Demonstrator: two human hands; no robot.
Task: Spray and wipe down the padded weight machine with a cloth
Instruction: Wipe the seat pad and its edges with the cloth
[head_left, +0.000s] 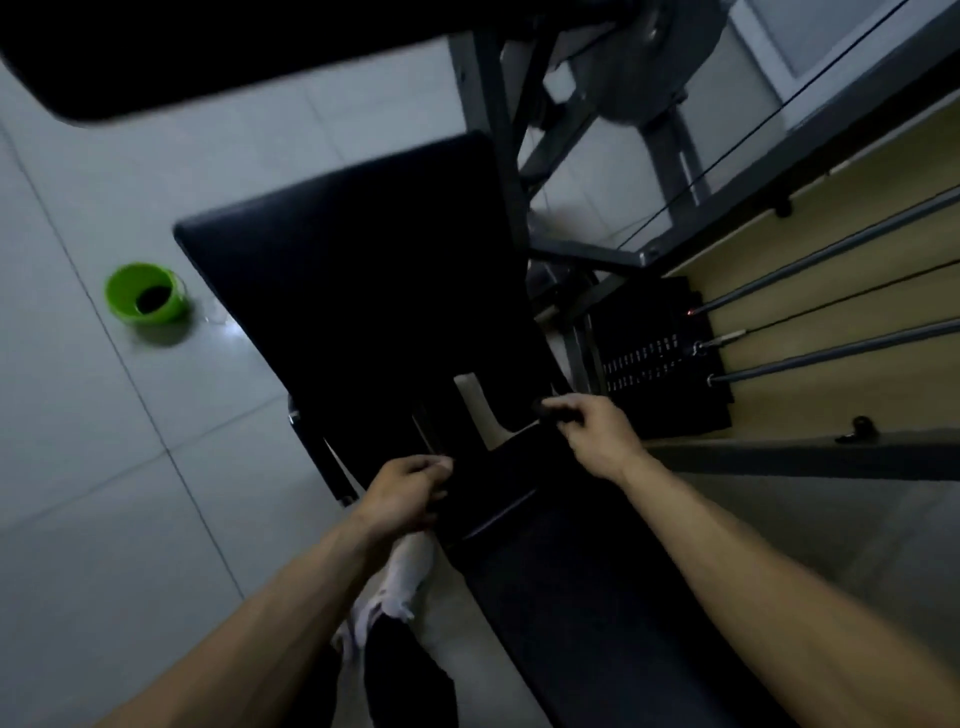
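Black cloth (498, 483) is gripped by the fingers of left hand (410, 493) and right hand (592, 431). Dim light on the dark pad (363, 291) risks missed patches.

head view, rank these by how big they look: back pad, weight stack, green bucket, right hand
back pad
weight stack
right hand and green bucket: alike; hand is nearer the camera

bucket (145, 295) on floor (78, 467), left of pad (363, 291)
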